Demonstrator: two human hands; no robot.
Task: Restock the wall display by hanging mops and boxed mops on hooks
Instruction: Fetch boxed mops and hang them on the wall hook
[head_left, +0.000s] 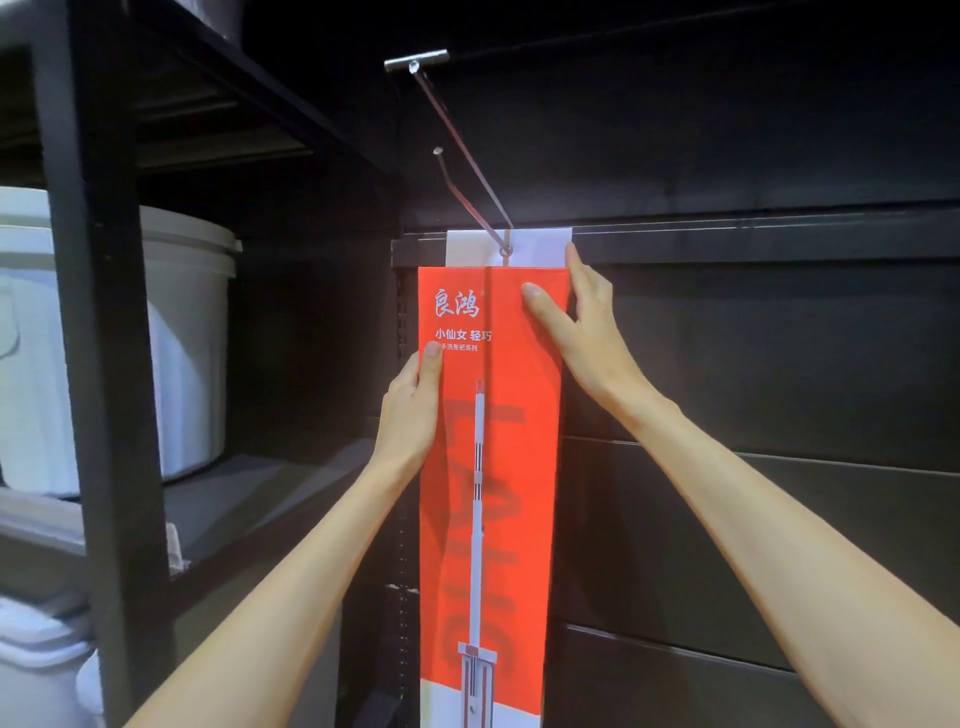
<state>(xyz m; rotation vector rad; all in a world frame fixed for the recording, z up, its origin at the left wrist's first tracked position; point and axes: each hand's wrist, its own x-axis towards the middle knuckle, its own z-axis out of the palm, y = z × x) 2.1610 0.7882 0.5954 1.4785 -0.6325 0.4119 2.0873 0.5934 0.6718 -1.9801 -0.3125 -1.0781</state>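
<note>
Both hands grip red mop box (488, 467): left hand (410, 405) steadies its edge, right hand (576, 317) pinches the top, keeping white tab (540, 245) on hook (467, 161).

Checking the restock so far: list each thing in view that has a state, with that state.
Boxed mop: upright, closed, white hang tab threaded on the hook.
Hook: two prongs slope toward the camera, nothing else on them.
Left hand: grips the box's left edge.
Right hand: pinches the box's upper right corner.
White bucket: on the side shelf, lid on.
</note>
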